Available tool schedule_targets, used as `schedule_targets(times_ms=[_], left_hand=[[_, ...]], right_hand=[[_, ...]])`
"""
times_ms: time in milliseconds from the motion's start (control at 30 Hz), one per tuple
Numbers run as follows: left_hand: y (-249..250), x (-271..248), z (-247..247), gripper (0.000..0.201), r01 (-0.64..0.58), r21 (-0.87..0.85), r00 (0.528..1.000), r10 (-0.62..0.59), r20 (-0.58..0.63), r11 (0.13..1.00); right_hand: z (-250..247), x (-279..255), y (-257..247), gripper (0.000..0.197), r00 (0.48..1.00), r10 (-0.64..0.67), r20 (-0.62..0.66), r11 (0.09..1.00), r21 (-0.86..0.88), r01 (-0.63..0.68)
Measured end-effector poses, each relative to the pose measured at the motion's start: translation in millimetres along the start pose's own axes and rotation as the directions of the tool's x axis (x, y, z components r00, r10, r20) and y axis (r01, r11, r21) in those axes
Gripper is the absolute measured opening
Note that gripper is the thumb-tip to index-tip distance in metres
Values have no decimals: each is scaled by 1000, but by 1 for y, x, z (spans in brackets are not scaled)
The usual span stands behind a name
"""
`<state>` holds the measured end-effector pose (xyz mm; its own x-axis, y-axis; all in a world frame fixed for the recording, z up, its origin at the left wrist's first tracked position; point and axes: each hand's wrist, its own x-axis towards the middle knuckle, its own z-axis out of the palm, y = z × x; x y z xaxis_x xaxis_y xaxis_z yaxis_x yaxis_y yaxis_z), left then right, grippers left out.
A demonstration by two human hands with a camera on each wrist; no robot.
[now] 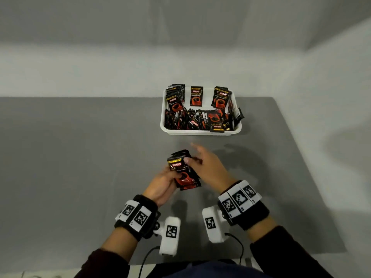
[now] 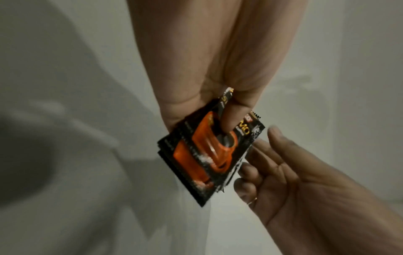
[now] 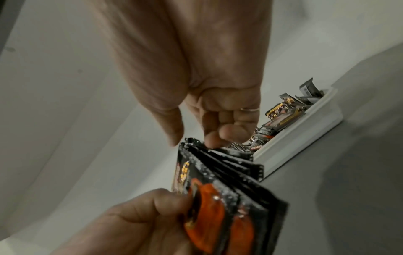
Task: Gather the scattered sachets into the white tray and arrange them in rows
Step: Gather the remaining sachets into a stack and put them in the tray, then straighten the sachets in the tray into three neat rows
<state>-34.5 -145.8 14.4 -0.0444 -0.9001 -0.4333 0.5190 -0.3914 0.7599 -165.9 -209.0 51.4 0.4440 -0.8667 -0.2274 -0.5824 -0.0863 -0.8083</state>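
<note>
My left hand (image 1: 173, 175) grips a stack of black-and-orange coffee sachets (image 1: 183, 175) upright above the grey table, thumb across the front sachet (image 2: 207, 155). My right hand (image 1: 192, 159) pinches the stack's top edge, thumb in front, curled fingers behind, index finger stretched out. In the right wrist view the sachets (image 3: 229, 189) fan apart under those fingers (image 3: 214, 138). The white tray (image 1: 200, 131) stands farther back, with several sachets (image 1: 196, 96) upright along its far side and a crowded row along the near side.
A grey mat (image 1: 80, 157) covers the table, with a pale wall behind it. The mat's right edge runs close to the tray. White wrist camera blocks (image 1: 170, 235) with cables hang below both wrists near the front edge.
</note>
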Motion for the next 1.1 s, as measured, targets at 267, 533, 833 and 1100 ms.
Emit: schedule_targets(times_ms=[267,533,833,1100], left_hand=[[68,68,28,48,-288,564,924,379,-48,774],[146,193,68,53,-402,674,839,545,-1,619],[136,286,50,38,-185,813,908,412,-73,552],[119,311,30,47,-70,832,933,331,-140,550]], right_hand=[[-28,55,-3,39,958,-187,-217,982,-76,174],[-90,179,-22,20,920,-57,-388,994,66,90],[-101,264,19,28,969,179,-171,984,47,-173],[-93,284,43,30,965,259,28,959,114,-261]])
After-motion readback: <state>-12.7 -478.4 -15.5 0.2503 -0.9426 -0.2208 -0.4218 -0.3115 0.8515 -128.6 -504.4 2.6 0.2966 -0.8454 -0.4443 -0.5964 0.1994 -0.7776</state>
